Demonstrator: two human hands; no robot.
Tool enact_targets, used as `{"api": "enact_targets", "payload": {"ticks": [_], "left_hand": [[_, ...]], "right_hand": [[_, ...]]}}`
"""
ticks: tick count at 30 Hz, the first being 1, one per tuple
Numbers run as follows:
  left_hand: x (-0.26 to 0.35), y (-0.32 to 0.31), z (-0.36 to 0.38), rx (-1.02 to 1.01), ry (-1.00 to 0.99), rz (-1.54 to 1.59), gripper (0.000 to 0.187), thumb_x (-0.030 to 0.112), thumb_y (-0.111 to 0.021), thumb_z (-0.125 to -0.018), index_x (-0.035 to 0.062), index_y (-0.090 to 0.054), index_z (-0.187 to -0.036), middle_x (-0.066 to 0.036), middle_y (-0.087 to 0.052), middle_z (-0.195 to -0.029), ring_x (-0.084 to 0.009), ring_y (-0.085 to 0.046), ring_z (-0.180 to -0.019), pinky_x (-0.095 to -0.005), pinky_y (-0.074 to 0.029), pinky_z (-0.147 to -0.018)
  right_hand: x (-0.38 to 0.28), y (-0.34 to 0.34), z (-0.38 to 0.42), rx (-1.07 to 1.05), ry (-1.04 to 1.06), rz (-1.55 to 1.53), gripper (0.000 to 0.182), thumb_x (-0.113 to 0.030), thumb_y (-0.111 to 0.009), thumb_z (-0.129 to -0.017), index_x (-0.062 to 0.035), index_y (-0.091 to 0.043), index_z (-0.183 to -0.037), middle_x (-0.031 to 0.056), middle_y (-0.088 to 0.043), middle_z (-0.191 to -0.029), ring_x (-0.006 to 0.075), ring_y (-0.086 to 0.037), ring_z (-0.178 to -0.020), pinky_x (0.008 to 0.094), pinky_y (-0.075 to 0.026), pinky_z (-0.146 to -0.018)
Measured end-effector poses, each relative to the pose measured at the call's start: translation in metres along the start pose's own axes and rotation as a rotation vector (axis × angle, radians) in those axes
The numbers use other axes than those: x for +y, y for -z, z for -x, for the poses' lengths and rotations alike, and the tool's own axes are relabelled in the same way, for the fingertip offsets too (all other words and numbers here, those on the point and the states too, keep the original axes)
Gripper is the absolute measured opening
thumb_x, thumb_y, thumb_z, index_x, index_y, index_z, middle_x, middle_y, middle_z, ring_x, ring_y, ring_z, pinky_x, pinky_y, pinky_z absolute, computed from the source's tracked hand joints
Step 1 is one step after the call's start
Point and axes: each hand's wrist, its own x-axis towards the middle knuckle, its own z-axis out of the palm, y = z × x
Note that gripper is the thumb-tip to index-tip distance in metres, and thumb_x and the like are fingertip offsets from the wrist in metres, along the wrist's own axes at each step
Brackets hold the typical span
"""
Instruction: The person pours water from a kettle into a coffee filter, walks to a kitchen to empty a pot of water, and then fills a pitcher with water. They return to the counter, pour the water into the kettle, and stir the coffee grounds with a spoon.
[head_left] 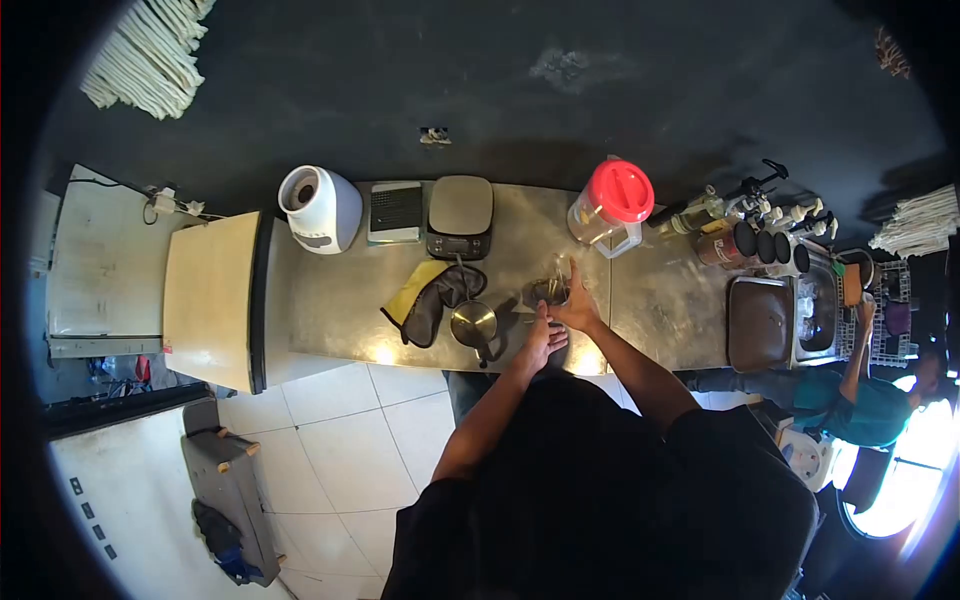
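Observation:
A small clear glass container (547, 291) stands on the metal counter (660, 320) just in front of both hands. Alongside its right edge is my right hand (577, 306), its index finger stretched away from me and the thumb angled left, forming an L. My left hand (541, 343) is nearer the counter's front edge, thumb raised and fingers extended to the right, close beneath the right hand. Left of the hands sits a small round metal pot (473, 325) with a shiny inside and a dark handle. A black and yellow cloth mitt (432, 299) lies beside it.
Behind are a digital scale (460, 216), a dark flat box (396, 212), a white blender base (320, 210) and a red-lidded pitcher (614, 205). Pump bottles (762, 208), dark-lidded jars (735, 245), a brown tray (757, 322) and a sink (818, 330) stand right. Another person (862, 400) works there.

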Motion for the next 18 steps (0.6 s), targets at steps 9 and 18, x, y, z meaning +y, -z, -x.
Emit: {"api": "enact_targets", "payload": {"ticks": [9,18], "left_hand": [[-0.004,-0.01,0.007,0.035,-0.083,-0.176,0.096,0.078,-0.04,-0.08,0.0003,-0.032,-0.136,-0.023,-0.052,-0.12,-0.0277,-0.057,-0.105,-0.0376,-0.049,-0.086],[-0.019,0.007,-0.003,0.257,-0.66,-0.415,0.047,0.033,-0.061,-0.091,0.0008,-0.047,-0.122,-0.011,-0.064,-0.092,-0.0164,-0.062,-0.083,-0.0264,-0.049,-0.069]], "right_hand": [[0.002,0.002,0.009,0.026,-0.149,-0.412,0.124,-0.033,-0.085,-0.064,-0.0077,0.003,-0.147,0.0246,-0.051,-0.125,0.0322,-0.051,-0.118,0.0385,-0.042,-0.098],[-0.025,0.014,0.016,-0.046,-0.432,-1.105,0.115,-0.031,-0.082,-0.07,-0.0106,0.0,-0.147,0.0172,-0.05,-0.12,0.0233,-0.059,-0.091,0.0391,-0.05,-0.079]]}}
